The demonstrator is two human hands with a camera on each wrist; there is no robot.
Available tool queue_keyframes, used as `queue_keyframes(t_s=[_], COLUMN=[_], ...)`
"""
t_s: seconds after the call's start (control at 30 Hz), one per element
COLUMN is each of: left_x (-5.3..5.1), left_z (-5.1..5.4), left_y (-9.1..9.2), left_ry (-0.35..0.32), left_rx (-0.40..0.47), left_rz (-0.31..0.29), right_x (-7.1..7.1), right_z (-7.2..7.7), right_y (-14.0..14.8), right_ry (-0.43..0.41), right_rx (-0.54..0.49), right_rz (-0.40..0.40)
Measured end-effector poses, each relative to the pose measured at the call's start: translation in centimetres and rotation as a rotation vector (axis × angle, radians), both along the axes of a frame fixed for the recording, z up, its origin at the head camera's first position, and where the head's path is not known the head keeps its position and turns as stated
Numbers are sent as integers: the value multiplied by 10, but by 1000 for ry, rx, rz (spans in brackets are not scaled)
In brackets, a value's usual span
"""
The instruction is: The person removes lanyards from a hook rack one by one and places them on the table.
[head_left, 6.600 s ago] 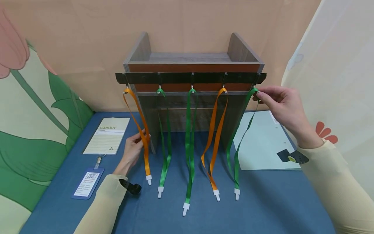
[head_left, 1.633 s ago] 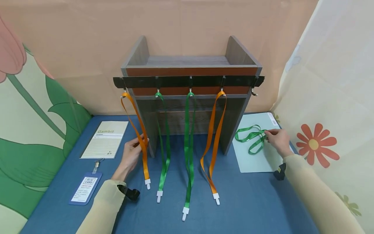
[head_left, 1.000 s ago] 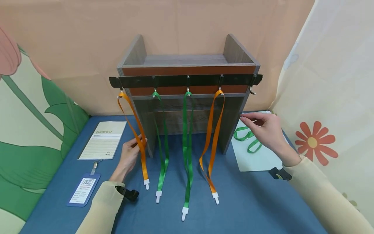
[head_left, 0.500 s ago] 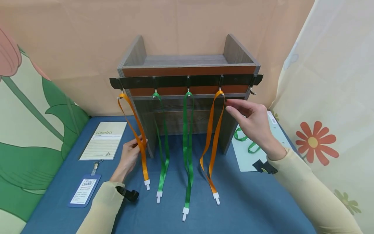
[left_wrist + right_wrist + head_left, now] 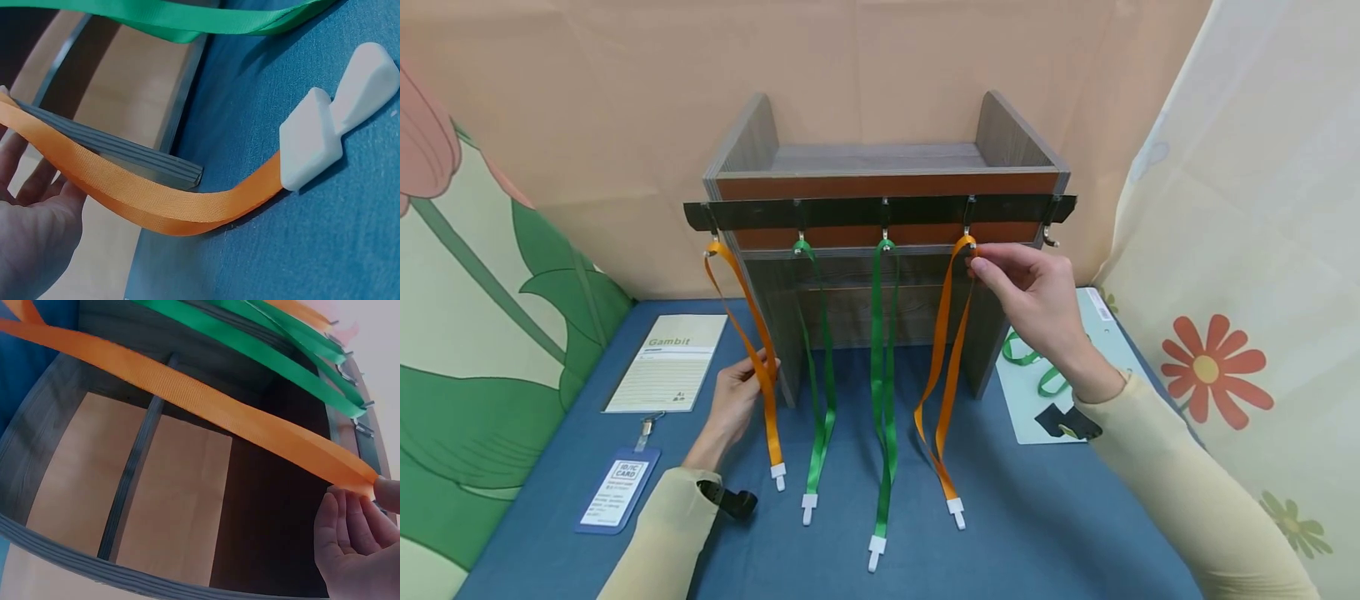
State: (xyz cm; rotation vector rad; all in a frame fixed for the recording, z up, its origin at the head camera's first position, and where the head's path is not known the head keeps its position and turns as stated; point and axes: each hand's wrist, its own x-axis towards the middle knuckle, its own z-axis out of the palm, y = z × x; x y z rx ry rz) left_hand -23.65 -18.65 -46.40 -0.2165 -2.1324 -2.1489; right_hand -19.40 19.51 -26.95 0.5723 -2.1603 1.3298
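Note:
An orange lanyard hangs from a hook near the right of the black bar. My right hand pinches its top loop beside the hook. The right wrist view shows thumb and fingers of the right hand on the orange strap. My left hand grips the shelf's left side panel, partly behind another orange lanyard. Two green lanyards hang between the orange ones. The rightmost hook holds nothing.
A loose green lanyard lies on a pale sheet at the right, partly hidden by my right hand. At the left lie a notepad and a blue badge holder. The grey shelf stands at the back.
The green lanyard from the rightmost hook now lies on the pale sheet. My right hand has moved from there up and left, and now pinches the right orange lanyard. My left hand stays put.

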Motion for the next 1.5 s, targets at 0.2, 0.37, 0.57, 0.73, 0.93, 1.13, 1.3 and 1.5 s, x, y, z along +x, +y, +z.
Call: queue_keyframes(t_s=[0.2,0.37,0.57,0.73,0.93,1.13,1.3,1.5], left_x=[1,0,0,0,0,-1,-2,-1], left_z=[1,2,1,1,2,3,3,3], left_y=[0,1,1,1,0,-1,-1,0], left_ry=[-2,8,3,-2,-6,-4,-3,-14], left_rx=[-5,-15,-21,-27,-20,2,4,-11], left_rz=[1,-4,6,3,4,8,4,4], right_x=[0,7,18,21,22,27,31,32], right_z=[6,14,30,42,53,64,74,83], right_y=[-2,-3,2,11,18,25,34,44], right_ry=[27,60,3,-45,-63,-73,-70,-27], right_rx=[-9,-21,-74,-181,-315,-431,-519,-544], right_rz=[-10,-23,44,134,243,318,354,341])
